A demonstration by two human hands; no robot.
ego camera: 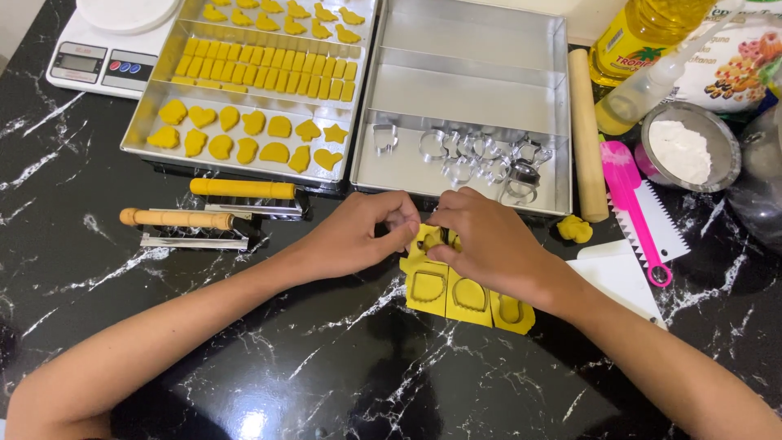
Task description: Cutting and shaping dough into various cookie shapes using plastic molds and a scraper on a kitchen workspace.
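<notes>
Both hands meet over the far end of a slab of yellow dough [456,297] lying on the black marbled bench [326,367], just in front of the trays. The left hand [358,236] and the right hand [485,236] come in from opposite sides, and their fingers [407,226] are pinched closed around a small metal cookie cutter [432,239] pressed into the dough; the cutter is mostly hidden, so its shape cannot be told. The dough lies directly beneath the fingertips and stretches from there toward the near edge of the bench, so its long axis runs roughly away from the person, slanting a little to the right. Three cut outlines show in the near part of it. Both hands are touching the cutter, neither clearly nearer than the other. Just beyond the hands stands an empty-bottomed metal tray [464,98] holding a loose cluster of metal cutters [481,155] along its near wall. To its left a second tray [155,106] carries rows of yellow cut shapes [244,134]. Two wooden-handled rollers [187,220] lie near the left edge of the bench, with a kitchen scale [90,57] at the far left corner. On the right sit a wooden rolling pin [586,138], a small lump of dough [575,229], a pink spatula [631,195], a white scraper [619,277], a bowl of white flour [688,147] and a bottle of oil [643,33].
</notes>
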